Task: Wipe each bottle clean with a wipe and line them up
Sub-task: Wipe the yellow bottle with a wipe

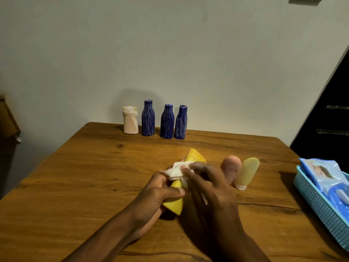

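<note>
Left hand (153,193) grips the yellow bottle (174,204) above the desk (85,176); right hand (209,188) presses a wipe (176,172) on it, fingers loosely bent. Four bottles (167,121) line the desk's far edge; bare wood left of the yellow bottle.

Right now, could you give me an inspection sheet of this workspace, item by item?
Surface: wooden table, knots and grain cracks visible.
Job's things: yellow bottle held above the table, white wipe pressed on it; white bottle and three blue bottles upright in a row at the far edge; pink tube and pale yellow tube beside the hands.
Clutter: blue basket holding a wipes pack.
Grippers: left hand grips the bottle; right hand holds the wipe.
Cables: nothing seen.
Surroundings: plain wall.
</note>
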